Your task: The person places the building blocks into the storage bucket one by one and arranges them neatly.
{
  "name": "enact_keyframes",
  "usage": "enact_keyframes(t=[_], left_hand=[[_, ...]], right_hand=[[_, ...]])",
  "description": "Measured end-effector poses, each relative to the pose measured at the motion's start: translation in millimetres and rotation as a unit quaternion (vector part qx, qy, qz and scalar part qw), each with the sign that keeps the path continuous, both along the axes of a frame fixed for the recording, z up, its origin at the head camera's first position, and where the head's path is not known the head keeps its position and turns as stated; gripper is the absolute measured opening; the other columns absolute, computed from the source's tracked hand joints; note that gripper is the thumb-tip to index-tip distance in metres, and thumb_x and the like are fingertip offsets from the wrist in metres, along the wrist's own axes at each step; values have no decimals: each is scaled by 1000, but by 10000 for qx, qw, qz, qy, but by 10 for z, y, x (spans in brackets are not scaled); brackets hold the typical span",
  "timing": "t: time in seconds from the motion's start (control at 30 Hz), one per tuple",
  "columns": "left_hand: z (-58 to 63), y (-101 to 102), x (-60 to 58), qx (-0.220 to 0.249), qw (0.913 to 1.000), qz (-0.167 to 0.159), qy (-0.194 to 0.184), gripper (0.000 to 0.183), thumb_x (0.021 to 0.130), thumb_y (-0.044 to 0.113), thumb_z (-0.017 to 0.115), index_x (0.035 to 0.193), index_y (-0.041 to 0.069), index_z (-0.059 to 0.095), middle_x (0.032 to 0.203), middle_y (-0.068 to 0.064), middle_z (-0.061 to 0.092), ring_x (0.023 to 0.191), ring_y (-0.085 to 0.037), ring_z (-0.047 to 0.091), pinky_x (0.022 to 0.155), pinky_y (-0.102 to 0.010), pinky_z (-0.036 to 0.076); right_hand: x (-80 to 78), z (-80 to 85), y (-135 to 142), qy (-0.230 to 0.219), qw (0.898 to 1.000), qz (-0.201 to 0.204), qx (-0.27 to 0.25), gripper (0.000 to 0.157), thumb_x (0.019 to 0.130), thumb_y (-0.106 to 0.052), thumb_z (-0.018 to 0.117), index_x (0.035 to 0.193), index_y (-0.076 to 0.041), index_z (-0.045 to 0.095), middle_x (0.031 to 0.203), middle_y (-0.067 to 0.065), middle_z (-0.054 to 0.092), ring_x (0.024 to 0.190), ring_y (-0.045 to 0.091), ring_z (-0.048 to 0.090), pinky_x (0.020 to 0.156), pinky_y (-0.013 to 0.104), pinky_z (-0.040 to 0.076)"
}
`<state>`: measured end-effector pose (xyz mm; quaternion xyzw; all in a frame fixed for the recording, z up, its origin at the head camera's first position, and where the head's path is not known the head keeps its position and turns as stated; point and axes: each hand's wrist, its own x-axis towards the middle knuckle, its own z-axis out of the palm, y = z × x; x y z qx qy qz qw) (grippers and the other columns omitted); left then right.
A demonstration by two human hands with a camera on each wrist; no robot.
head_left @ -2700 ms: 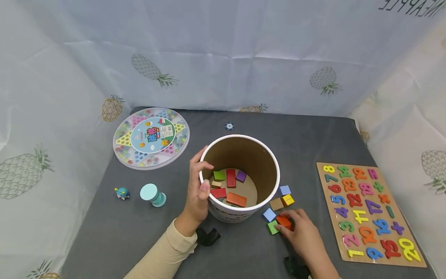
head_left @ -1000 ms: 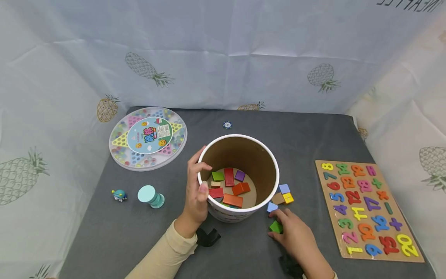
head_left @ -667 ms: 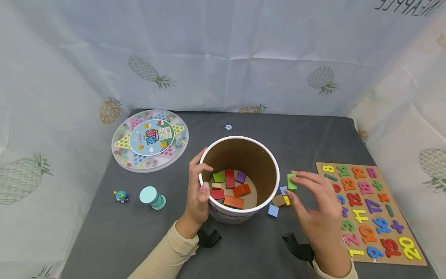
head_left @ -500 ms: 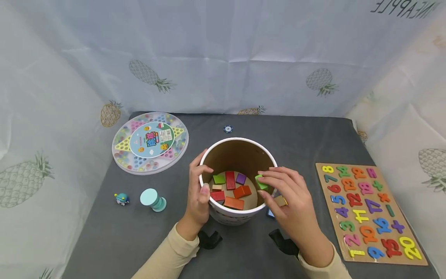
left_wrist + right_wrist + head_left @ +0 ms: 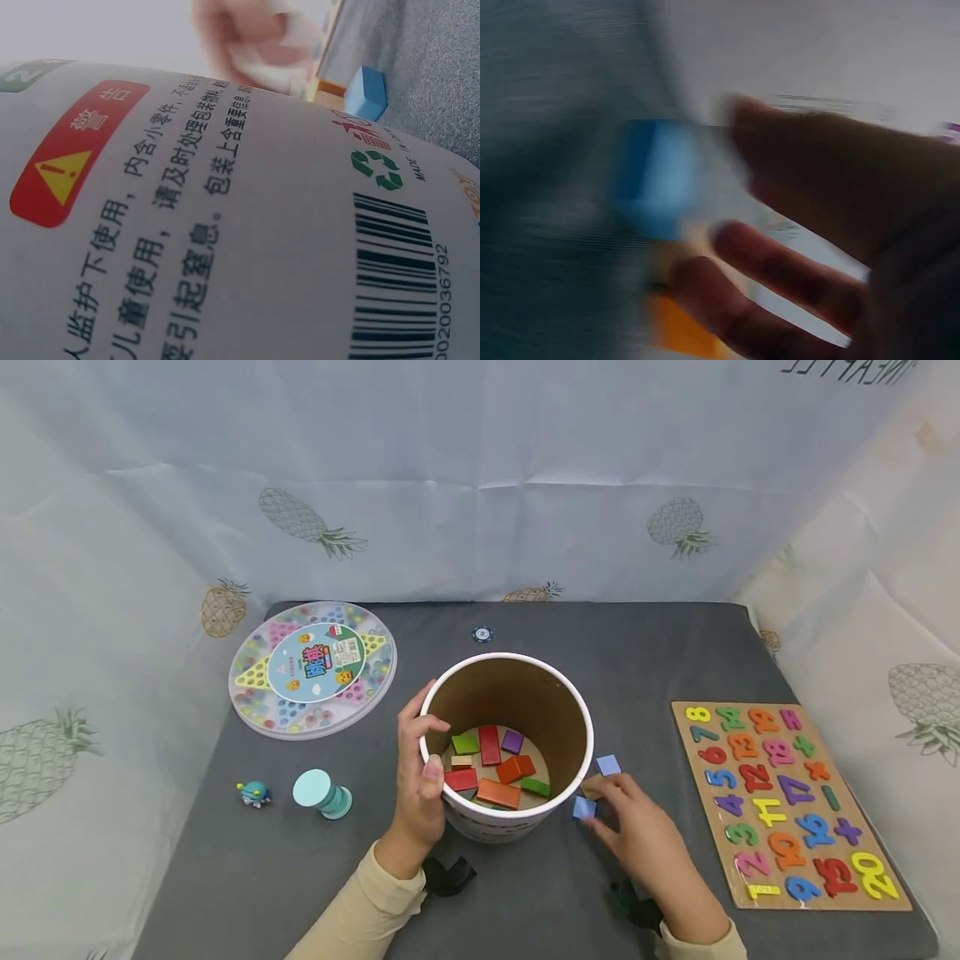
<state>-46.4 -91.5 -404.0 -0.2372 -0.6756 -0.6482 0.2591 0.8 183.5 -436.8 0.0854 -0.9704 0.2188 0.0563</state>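
My left hand [image 5: 416, 797] grips a white paper bucket [image 5: 498, 832] by its rim, thumb outside and fingers behind. Several coloured wooden blocks lie on its bottom, among them a green block [image 5: 535, 787] at the right and an orange block [image 5: 498, 792]. Just right of the bucket, my right hand [image 5: 641, 835] reaches over the loose blocks, thumb and fingers spread. Its fingertips are right at a light blue block [image 5: 583, 808] and a tan block [image 5: 591, 787]. A second blue block [image 5: 608, 765] lies behind. In the blurred right wrist view a yellow-orange block [image 5: 681, 326] shows beneath the fingers.
A number puzzle board [image 5: 795, 806] lies at the right. On the left are a round Chinese checkers set [image 5: 315, 664], a turquoise spool-shaped object [image 5: 322, 793] and a small blue toy figure [image 5: 255, 793]. A poker chip [image 5: 482, 634] lies behind the bucket.
My right hand has moved a red-orange block and then a green block from the table into the bucket, and is back at the loose blocks. The left hand has kept its grip.
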Motion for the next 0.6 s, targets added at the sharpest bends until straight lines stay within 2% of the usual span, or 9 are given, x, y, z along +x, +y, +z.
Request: enact_keyframes(t=[0.03, 0.1, 0.17, 0.27, 0.43, 0.53, 0.6], left_hand=[[3, -5, 1, -6, 10000, 28, -2, 39, 93, 39, 36, 111, 5, 42, 149, -16, 25, 133, -37, 26, 97, -65, 27], [6, -12, 6, -42, 10000, 67, -16, 39, 93, 39, 36, 111, 5, 42, 149, -16, 25, 133, -36, 26, 98, -64, 26], [8, -18, 4, -89, 9999, 96, -48, 40, 92, 40, 36, 111, 4, 42, 150, -15, 25, 134, -35, 26, 100, -61, 27], [5, -24, -5, -131, 9998, 114, -57, 42, 92, 40, 36, 111, 4, 42, 150, -14, 25, 134, -35, 26, 101, -58, 27], [-5, -24, -13, -156, 9998, 120, -32, 42, 93, 41, 35, 111, 4, 42, 150, -13, 25, 134, -35, 26, 101, -57, 28], [-17, -20, -7, -205, 9997, 134, -51, 43, 93, 42, 35, 111, 3, 42, 150, -13, 25, 134, -34, 26, 101, -55, 29], [-19, -14, -3, -230, 9996, 133, -60, 44, 93, 43, 35, 111, 3, 42, 150, -13, 26, 134, -34, 27, 101, -55, 30]], right_hand=[[12, -69, -8, -382, 9991, 75, 179, 46, 70, -18, 84, 112, -18, 66, 103, -2, 56, 71, 9, 52, 58, 30, 45], [34, -190, -34, -833, 9958, 86, 359, 47, 69, -19, 85, 112, -19, 65, 100, -2, 57, 67, 9, 50, 57, 29, 43], [44, -269, -71, -905, 9952, -8, 366, 45, 69, -18, 85, 109, -20, 65, 93, -4, 56, 65, 8, 48, 56, 28, 42], [24, -332, -118, -623, 9975, -8, 326, 43, 67, -16, 86, 103, -21, 64, 89, -6, 53, 64, 9, 46, 55, 28, 41], [-68, -339, -143, -294, 9991, 252, 199, 44, 64, -20, 88, 100, -21, 63, 86, -8, 54, 63, 8, 45, 54, 28, 41], [-102, -263, -92, 108, 9998, 0, -170, 42, 65, -19, 88, 99, -19, 63, 77, -7, 53, 61, 7, 44, 52, 25, 38], [-128, -115, -29, 725, 9946, -266, -695, 41, 66, -13, 87, 100, -15, 64, 78, -4, 53, 62, 8, 44, 51, 21, 36]])
